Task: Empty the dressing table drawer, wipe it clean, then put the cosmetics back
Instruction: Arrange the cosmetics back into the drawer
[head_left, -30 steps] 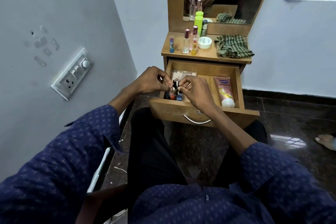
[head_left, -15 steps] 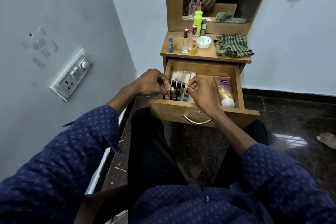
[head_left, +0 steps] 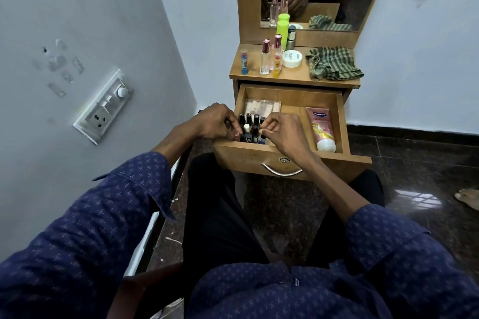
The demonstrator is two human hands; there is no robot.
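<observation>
Since a moment ago both hands have drawn slightly apart, baring more of the small dark-capped bottles (head_left: pixel 250 128) clustered upright at the front-left of the open wooden drawer (head_left: pixel 293 96). The left hand (head_left: pixel 216 122) and right hand (head_left: pixel 283 132) curl beside them, seemingly pinching bottles, though fingertips hide contact. A glossy pink tube (head_left: pixel 321 128) lies flat at the right. A checked cloth (head_left: pixel 331 63) sits crumpled on the surface (head_left: pixel 298 75).

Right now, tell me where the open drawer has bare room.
Free: the drawer floor between the small bottles and the pink tube. Crowded: the left side, where both hands work among the bottles before the clear packet.
</observation>
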